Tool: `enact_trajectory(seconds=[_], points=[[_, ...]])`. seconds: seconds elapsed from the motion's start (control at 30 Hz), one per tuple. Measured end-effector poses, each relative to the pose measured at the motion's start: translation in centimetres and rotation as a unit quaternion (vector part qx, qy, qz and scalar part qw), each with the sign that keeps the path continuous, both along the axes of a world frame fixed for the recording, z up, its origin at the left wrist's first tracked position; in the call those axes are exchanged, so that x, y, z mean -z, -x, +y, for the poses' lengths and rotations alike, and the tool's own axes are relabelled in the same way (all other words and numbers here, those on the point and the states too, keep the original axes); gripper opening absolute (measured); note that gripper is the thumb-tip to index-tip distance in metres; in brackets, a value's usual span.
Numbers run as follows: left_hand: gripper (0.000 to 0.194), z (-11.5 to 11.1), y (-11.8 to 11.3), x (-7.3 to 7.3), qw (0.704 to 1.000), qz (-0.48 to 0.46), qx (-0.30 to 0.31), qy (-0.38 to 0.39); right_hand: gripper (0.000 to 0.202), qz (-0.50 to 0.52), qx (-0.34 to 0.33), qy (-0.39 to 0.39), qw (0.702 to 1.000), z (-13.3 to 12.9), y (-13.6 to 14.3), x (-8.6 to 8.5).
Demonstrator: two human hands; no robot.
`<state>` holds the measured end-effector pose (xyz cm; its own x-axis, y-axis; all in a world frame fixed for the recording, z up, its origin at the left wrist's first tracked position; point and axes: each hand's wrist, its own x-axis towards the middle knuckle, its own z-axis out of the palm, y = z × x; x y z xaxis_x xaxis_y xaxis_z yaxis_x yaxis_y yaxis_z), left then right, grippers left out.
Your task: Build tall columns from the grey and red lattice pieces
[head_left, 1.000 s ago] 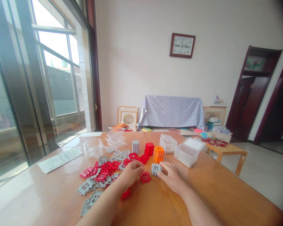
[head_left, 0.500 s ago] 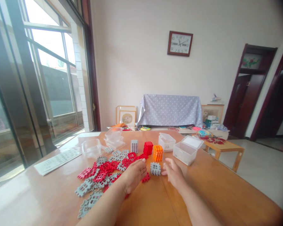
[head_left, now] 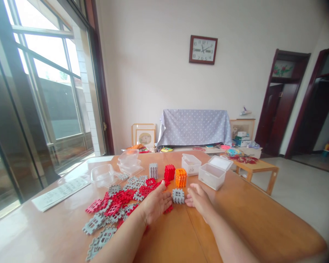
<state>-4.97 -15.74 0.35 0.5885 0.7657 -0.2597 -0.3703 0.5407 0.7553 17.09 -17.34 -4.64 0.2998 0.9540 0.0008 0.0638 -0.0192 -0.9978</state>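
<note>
A grey stack of notched plastic tiles [head_left: 178, 196] stands on the table between my two hands. My left hand [head_left: 157, 201] is at its left side with the fingers stretched out and the palm facing it. On the other side, my right hand [head_left: 199, 199] has its fingers extended towards the stack. Whether the fingertips touch it I cannot tell. Just behind are an orange stack [head_left: 181, 178], a red stack [head_left: 169, 172] and a second grey stack [head_left: 153, 170]. Part of a red tile [head_left: 168, 209] shows beside my left fingers.
Loose red and grey tiles [head_left: 113, 209] lie spread to the left of my left arm. Clear plastic containers [head_left: 102, 175] stand at the back left, near printed paper [head_left: 60, 193]. An open white box [head_left: 212, 176] and another white box [head_left: 191, 165] stand at the back right.
My right hand's fingers have straightened, and my left thumb has lifted away from its fingers. The grey stack stays between the hands. The whole view has shifted slightly.
</note>
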Motion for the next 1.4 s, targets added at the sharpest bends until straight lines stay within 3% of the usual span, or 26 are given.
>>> enact_trajectory(seconds=[0.63,0.87,0.97,1.1,1.23,1.3,1.4], points=[[0.099,0.3,0.0,0.7,1.0,-0.014,0.001,-0.003,0.045,-0.056,-0.018,-0.016,0.998,-0.2,0.4,-0.1],[0.099,0.3,0.1,0.6,1.0,-0.011,0.002,0.0,0.027,-0.144,-0.007,-0.069,0.987,-0.9,0.2,-0.8],[0.095,0.4,0.6,0.3,1.0,-0.009,-0.012,0.0,0.029,-0.185,0.011,-0.098,0.978,-1.4,0.0,-1.2],[0.077,1.1,1.8,-0.6,0.997,-0.02,-0.069,-0.036,0.032,-0.246,0.024,-0.143,0.959,-2.0,0.1,-1.6],[0.056,2.3,4.4,-1.1,0.977,0.028,-0.194,-0.086,0.033,-0.309,0.029,-0.199,0.93,-2.6,0.5,-1.8],[0.051,3.0,6.1,-1.0,0.95,0.096,-0.264,-0.135,0.031,-0.329,0.028,-0.218,0.918,-2.8,0.7,-1.7],[0.046,4.0,8.4,-0.7,0.878,0.247,-0.336,-0.236,0.03,-0.363,0.027,-0.236,0.901,-3.0,1.1,-1.6]])
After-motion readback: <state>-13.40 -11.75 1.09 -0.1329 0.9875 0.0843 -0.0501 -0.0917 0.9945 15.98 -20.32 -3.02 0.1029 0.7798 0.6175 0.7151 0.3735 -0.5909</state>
